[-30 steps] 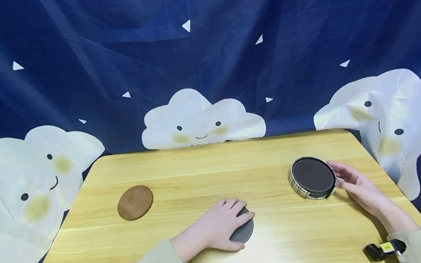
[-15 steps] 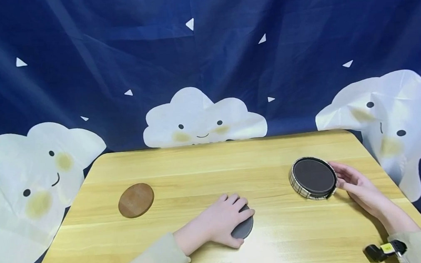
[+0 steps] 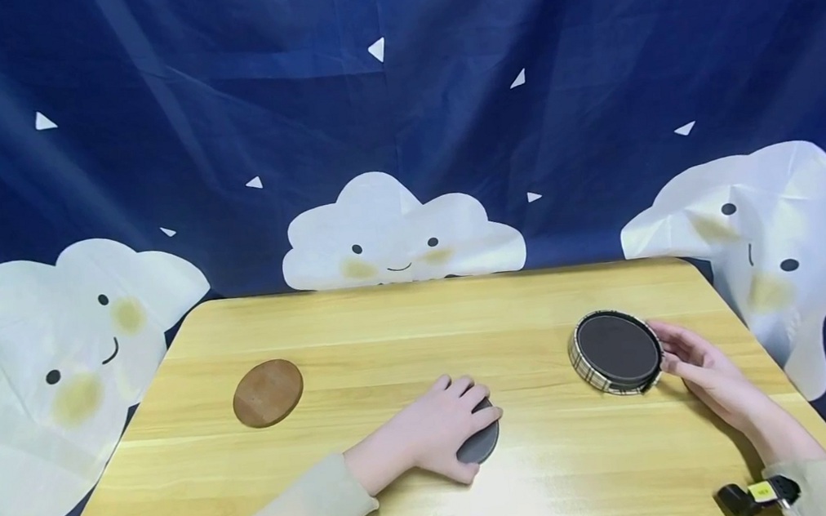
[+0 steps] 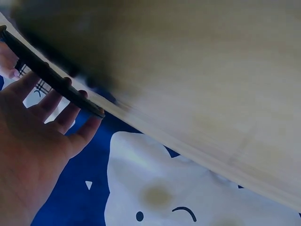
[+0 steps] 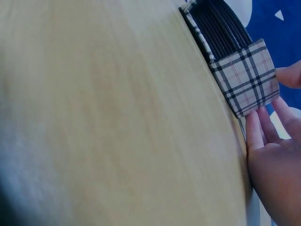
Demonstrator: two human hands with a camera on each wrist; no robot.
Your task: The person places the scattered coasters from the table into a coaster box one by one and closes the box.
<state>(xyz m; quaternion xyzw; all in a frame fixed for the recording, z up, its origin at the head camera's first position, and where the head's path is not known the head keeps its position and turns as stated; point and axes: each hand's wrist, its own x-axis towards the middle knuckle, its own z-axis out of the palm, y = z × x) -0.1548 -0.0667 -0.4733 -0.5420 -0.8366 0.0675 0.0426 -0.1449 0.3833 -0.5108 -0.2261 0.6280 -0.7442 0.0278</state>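
Observation:
A dark round coaster [image 3: 484,443] with a stitched edge is under my left hand [image 3: 439,432], near the middle of the table. In the left wrist view the fingers curl over the rim of the dark coaster [image 4: 51,80], which shows edge-on close to the tabletop. At the right, a round plaid coaster holder [image 3: 591,375] has a dark coaster [image 3: 616,345] on top. My right hand [image 3: 715,383] holds the side of this holder. The right wrist view shows thumb and fingers on its plaid wall [image 5: 249,80], with several dark coasters [image 5: 218,30] stacked inside.
A brown round coaster [image 3: 268,393] lies flat on the left side of the wooden table [image 3: 404,324]. Behind the table hangs a blue curtain [image 3: 296,96] with white clouds. A small black device [image 3: 754,496] sits at the right wrist.
My left hand has shifted slightly toward the far side with the dark coaster. The right hand and the plaid holder stay nearly in place, and the head view has moved a little.

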